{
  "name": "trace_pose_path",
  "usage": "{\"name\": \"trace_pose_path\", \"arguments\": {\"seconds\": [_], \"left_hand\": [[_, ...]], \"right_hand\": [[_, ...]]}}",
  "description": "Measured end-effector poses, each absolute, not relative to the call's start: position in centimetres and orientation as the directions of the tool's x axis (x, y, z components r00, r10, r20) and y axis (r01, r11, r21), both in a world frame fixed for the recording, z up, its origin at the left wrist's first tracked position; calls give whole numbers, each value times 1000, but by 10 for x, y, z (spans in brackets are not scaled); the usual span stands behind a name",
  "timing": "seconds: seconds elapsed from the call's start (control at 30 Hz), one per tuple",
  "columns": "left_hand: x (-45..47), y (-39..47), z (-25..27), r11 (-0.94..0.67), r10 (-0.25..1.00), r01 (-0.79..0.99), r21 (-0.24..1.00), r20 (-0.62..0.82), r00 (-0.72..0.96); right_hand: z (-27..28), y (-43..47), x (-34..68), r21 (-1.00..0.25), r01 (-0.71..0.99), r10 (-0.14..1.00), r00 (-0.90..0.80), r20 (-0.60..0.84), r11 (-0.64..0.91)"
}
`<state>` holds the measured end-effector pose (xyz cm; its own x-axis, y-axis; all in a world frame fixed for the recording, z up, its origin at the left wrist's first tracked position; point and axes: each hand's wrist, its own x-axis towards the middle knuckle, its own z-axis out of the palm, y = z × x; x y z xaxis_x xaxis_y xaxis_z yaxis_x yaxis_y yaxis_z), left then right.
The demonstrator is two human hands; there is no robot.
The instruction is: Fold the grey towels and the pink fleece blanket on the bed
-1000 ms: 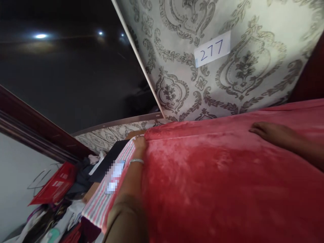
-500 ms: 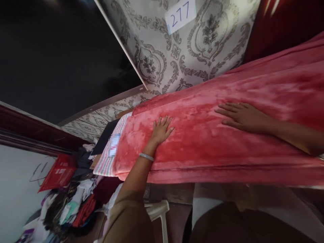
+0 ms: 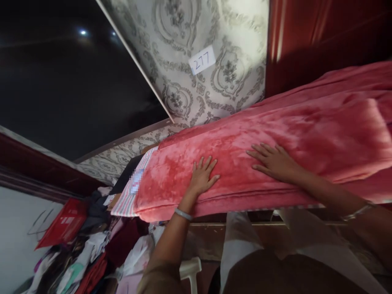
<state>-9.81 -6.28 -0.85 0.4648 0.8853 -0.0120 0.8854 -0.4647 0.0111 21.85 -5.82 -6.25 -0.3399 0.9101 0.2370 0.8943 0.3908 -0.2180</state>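
A folded pinkish-red plush blanket (image 3: pixel 232 139) stretches in a long band across the surface before me. My left hand (image 3: pixel 202 176) lies flat on its left half, fingers spread. Further right, my right hand (image 3: pixel 275 162) also rests palm down on the plush, its fingers apart. Neither hand grips anything. At the blanket's left end a striped cloth (image 3: pixel 126 202) shows from underneath, with a small blurred item (image 3: pixel 136 181) on it. Each wrist wears a bracelet.
A large black screen (image 3: pixel 67 81) rises at upper left. Patterned wallpaper bears a paper marked 277 (image 3: pixel 202 60). A red door or panel (image 3: pixel 294 41) stands at upper right. Lower left are heaped clothes (image 3: pixel 92 245), a red basket (image 3: pixel 65 220) and a white plastic chair (image 3: pixel 190 269).
The view has shifted, bringing more of the blanket's right end into sight. My hands lie nearer each other on the blanket, both still flat.
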Motion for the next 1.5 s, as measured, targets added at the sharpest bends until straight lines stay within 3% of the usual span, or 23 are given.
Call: {"name": "trace_pose_path", "arguments": {"seconds": [0.27, 0.5, 0.83, 1.17, 1.37, 1.5], "left_hand": [[-97, -47, 10, -425, 904, 905, 5, -42, 425], [-13, -10, 49, -456, 889, 890, 29, 67, 453], [35, -1, -2, -389, 913, 916, -95, 93, 397], [35, -3, -4, -424, 898, 905, -36, 113, 425], [34, -4, -8, -431, 898, 902, 10, 108, 427], [31, -3, -7, -436, 895, 900, 18, 111, 432]], "right_hand": [[-48, -59, 209, -284, 881, 910, -300, 286, 379], [-31, -66, 208, -354, 864, 926, -279, 254, 358], [-29, -88, 223, -424, 830, 932, -316, 178, 362], [-48, -103, 256, -418, 787, 889, -366, 274, 453], [-53, -120, 283, -472, 789, 877, -169, 449, 393], [-70, -135, 282, -431, 806, 879, -216, 424, 406]]}}
